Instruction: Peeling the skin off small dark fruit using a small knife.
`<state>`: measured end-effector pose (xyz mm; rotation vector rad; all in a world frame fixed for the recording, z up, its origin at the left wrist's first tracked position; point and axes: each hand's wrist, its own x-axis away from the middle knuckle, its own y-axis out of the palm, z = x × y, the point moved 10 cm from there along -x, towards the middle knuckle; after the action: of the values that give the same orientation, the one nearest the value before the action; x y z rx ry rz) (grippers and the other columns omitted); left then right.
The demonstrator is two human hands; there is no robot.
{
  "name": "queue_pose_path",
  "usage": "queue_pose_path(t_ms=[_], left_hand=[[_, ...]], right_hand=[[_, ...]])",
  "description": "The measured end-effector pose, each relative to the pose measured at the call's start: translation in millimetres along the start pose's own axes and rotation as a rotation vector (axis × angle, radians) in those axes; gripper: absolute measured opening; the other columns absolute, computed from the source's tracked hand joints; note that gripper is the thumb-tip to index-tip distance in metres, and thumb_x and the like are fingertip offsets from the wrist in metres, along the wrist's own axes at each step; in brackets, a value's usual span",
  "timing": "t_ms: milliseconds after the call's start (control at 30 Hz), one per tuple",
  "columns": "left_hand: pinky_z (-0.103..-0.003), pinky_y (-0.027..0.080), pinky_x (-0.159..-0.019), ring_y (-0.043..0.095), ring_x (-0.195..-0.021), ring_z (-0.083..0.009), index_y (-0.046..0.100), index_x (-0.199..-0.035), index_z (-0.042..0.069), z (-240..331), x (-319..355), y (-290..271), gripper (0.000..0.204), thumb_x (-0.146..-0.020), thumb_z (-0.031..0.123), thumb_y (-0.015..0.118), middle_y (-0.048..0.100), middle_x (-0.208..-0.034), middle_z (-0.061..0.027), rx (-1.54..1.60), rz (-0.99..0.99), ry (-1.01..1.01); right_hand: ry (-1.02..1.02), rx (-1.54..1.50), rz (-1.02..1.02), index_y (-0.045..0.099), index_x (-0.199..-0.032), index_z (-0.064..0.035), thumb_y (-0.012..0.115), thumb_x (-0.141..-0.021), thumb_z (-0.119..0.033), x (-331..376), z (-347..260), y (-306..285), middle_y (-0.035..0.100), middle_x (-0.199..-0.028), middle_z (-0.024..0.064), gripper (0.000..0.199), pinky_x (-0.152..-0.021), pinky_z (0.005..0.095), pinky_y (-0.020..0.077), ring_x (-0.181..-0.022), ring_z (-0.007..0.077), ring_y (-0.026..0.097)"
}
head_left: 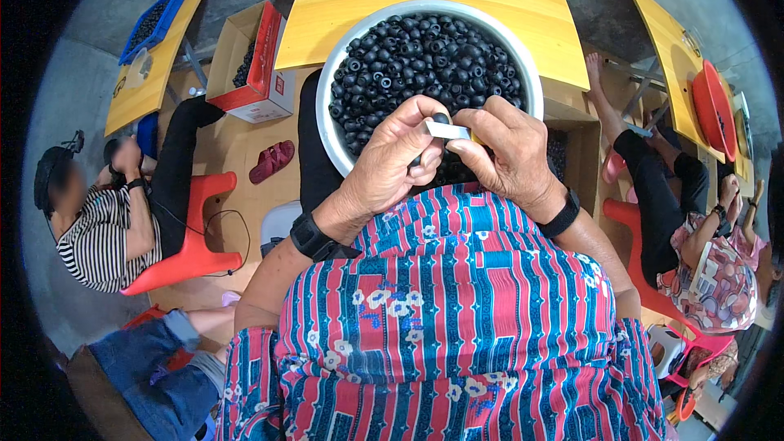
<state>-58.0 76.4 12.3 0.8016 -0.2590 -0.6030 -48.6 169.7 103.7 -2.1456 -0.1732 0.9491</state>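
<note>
Over the near rim of the white basin (331, 90) of black rings (425, 53), both hands pinch: left hand (392, 159) a ring, right hand (510, 155) a small white strip (447, 129), tips meeting for fitting.

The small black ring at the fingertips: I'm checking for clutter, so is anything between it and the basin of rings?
Nothing visible. Both hands, left and right, hold the black ring and a small grey strip directly over the white basin.

Single head view, looking steeply down, close over the lap and bowl (335, 82), rim seemingly fisheye-bent
</note>
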Motion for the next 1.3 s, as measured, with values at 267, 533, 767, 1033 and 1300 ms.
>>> queue_pose_path(t_ms=[267, 533, 767, 1033, 1300], left_hand=[[-0.014, 0.031, -0.047, 0.036, -0.058, -0.0007, 0.05, -0.113, 0.008, 0.5, 0.6, -0.5, 0.023, -0.102, 0.028, 0.051, 0.045, -0.075, 0.0021, -0.012, 0.019, -0.02], [-0.014, 0.031, -0.048, 0.035, -0.058, -0.0005, 0.051, -0.112, 0.008, 0.9, 1.4, -2.1, 0.022, -0.103, 0.028, 0.049, 0.044, -0.075, 0.0028, -0.042, 0.008, -0.017], [-0.014, 0.029, -0.048, 0.034, -0.057, -0.0004, 0.051, -0.109, 0.008, -1.9, 2.0, -3.8, 0.021, -0.103, 0.027, 0.049, 0.042, -0.073, 0.0035, 0.005, 0.001, -0.041], [-0.016, 0.027, -0.046, 0.032, -0.054, -0.0022, 0.051, -0.108, 0.008, -3.9, 4.9, 2.8, 0.019, -0.103, 0.025, 0.048, 0.04, -0.068, 0.0034, 0.009, -0.066, -0.063], [-0.015, 0.03, -0.047, 0.036, -0.056, -0.0019, 0.051, -0.112, 0.01, -6.7, 3.0, -4.5, 0.016, -0.104, 0.023, 0.045, 0.043, -0.071, 0.0033, -0.013, 0.11, -0.095]], right_hand=[[-0.009, 0.021, -0.006, 0.066, -0.088, -0.0069, 0.075, -0.077, -0.027, -1.0, -1.1, -0.9, 0.053, -0.069, 0.0078, 0.024, -0.054, 0.0376, 0.0482, -0.061, 0.0266, 0.059], [0.007, 0.031, -0.037, 0.067, -0.089, -0.0067, 0.075, -0.077, -0.026, -1.2, 0.9, 2.6, 0.053, -0.069, 0.0081, 0.024, -0.055, 0.038, 0.0484, -0.062, 0.0273, 0.059], [0.007, -0.019, -0.054, 0.068, -0.088, -0.0063, 0.075, -0.077, -0.026, -2.2, 2.3, 5.5, 0.055, -0.07, 0.0082, 0.024, -0.055, 0.0381, 0.0488, -0.063, 0.0276, 0.06], [0.193, 0.058, -0.003, 0.067, -0.084, -0.0063, 0.07, -0.083, -0.023, -3.0, 26.7, 5.9, 0.059, -0.073, 0.0112, 0.017, -0.059, 0.0411, 0.049, -0.067, 0.0327, 0.061], [0.093, -0.212, 0.012, 0.071, -0.105, -0.0108, 0.076, -0.076, -0.017, -5.9, 6.5, -1.4, 0.061, -0.076, 0.0101, 0.03, -0.061, 0.0356, 0.0507, -0.067, 0.0277, 0.062]])
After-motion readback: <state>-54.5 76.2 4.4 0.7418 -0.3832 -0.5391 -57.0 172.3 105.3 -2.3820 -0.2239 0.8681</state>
